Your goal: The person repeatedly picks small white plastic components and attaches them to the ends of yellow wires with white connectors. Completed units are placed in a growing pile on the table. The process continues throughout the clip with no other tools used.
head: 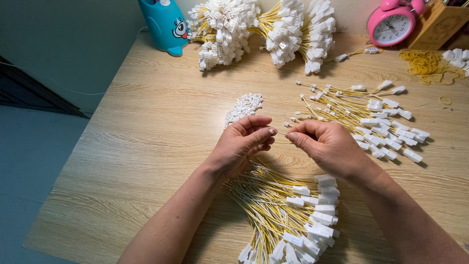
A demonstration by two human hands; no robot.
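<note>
Two hands (288, 142), three connector bundles (264, 29)

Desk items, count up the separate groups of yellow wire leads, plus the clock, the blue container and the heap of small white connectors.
Groups of yellow wire leads: 3 — tied bunches, loose spread, pile near the hands
Pink alarm clock: 1
Blue cartoon container: 1
Heap of small white connectors: 1
Total: 6

table (146, 146) (light wood) | yellow wire bundles (278, 210) – white connectors (244, 106) – pink clock (392, 22)
</note>
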